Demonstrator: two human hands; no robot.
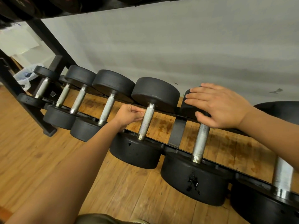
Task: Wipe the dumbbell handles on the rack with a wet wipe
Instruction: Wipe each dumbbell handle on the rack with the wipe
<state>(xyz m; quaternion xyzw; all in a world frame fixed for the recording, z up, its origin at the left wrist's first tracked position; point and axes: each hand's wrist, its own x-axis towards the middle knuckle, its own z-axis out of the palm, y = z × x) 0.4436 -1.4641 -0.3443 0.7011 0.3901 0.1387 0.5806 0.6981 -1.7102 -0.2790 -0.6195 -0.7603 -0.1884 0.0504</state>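
A low black rack (178,131) carries a row of black dumbbells with knurled metal handles. My left hand (129,115) is curled shut against the left side of one handle (146,122), fingertips touching the metal. No wet wipe shows in it. My right hand (218,105) lies flat with fingers spread on the far head (188,108) of the dumbbell one place to the right, its thumb at the top of that handle (201,141). More handles run to the left (106,109) (78,101), and another stands at the right edge (283,175).
An upper shelf of the rack (113,4) hangs overhead, held by a slanted black leg (48,42). A grey wall (178,46) is close behind. The wooden floor (48,151) lies below, and a plastic bag (25,76) sits at the far left.
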